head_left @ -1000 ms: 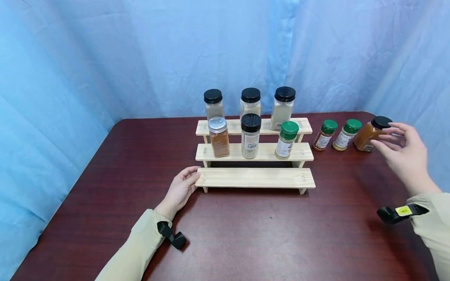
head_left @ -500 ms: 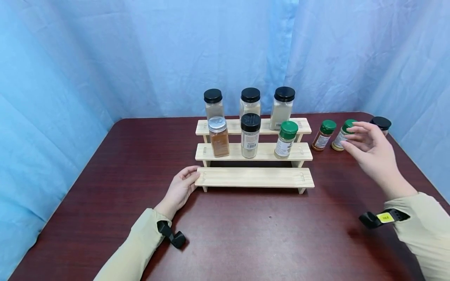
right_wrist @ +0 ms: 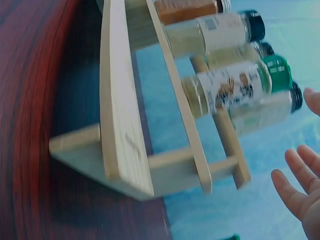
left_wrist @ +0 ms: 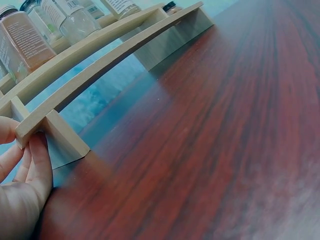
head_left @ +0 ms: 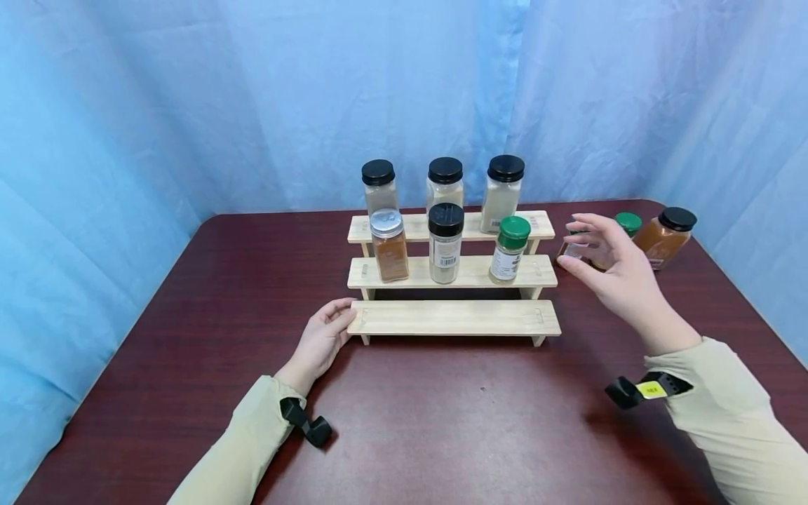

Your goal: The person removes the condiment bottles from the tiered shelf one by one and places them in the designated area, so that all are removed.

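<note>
My left hand (head_left: 318,344) pinches the left end of a three-tier wooden rack (head_left: 454,318); in the left wrist view the thumb is above the lowest board and fingers are below it. My right hand (head_left: 612,270) is held with thumb and fingers apart, nothing gripped. In the head view it overlaps a green-lidded spice jar (head_left: 574,250) and partly hides a second green-capped jar (head_left: 628,222). The middle tier holds a silver-lidded jar (head_left: 391,256), a black-lidded shaker (head_left: 445,252) and another green-lidded jar (head_left: 505,263).
Three black-lidded jars (head_left: 501,203) stand on the top tier. An orange-brown jar (head_left: 659,242) with a black lid is on the dark wooden table (head_left: 442,421), at the far right. Blue curtains (head_left: 347,105) enclose the back and sides.
My right hand has moved left from beside the orange-brown jar, past the second green-lidded jar, to the leftmost one. My left hand keeps its hold on the rack.
</note>
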Demonstrator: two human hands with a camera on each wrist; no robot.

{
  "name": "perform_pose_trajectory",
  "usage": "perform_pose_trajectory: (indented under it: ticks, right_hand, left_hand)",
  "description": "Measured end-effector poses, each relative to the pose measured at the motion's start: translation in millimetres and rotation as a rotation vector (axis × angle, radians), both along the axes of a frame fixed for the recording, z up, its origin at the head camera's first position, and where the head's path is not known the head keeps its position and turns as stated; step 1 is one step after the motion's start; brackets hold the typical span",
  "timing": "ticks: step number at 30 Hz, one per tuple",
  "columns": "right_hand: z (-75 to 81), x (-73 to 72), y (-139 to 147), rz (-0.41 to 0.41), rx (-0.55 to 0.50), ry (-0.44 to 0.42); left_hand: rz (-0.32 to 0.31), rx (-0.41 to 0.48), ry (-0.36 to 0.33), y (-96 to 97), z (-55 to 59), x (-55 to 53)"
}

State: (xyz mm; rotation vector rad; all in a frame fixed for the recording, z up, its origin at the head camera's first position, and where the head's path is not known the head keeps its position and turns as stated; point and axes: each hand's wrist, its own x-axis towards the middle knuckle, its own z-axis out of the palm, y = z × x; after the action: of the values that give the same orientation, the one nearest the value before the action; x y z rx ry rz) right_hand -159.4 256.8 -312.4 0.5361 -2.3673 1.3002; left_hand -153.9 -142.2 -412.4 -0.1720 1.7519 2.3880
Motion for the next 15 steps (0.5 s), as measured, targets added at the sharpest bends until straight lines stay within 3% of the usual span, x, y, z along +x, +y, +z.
perform_pose_trajectory:
  ticks: [9, 15]
  right_hand:
    - [5.1, -1.1, -24.2, 0.054, 0.064, -0.044]
    - [3.6, -5.3, -33.7, 0.125, 0.089, -0.004]
  left_hand:
    - [0.006, -0.005, 0.006, -1.2, -2.0, -0.1]
    - [-0.002, -0.008, 0.011, -1.0, -2.2, 0.1]
